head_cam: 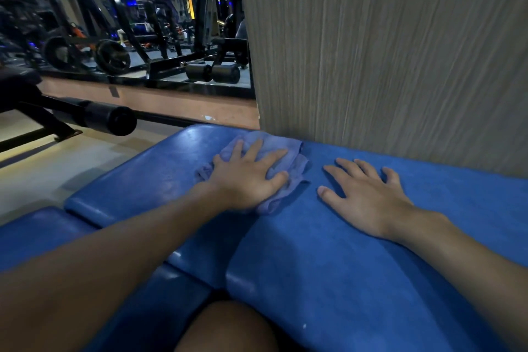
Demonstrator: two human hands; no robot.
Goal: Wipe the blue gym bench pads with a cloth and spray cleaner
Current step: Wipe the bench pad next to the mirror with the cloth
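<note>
Blue bench pads fill the lower part of the head view. A crumpled light-blue cloth (288, 151) lies near the far end of the left pad (148, 174), close to the wall. My left hand (248, 177) presses flat on the cloth with fingers spread. My right hand (368, 194) rests flat on the right pad (357, 280), fingers straight and spread, holding nothing. No spray bottle is in view.
A grey wood-grain wall panel (400, 51) stands right behind the pads. A wall mirror (128, 23) on the left reflects gym machines. A black padded roller bar (108, 120) juts over the floor at left. My knee (228, 328) shows at the bottom.
</note>
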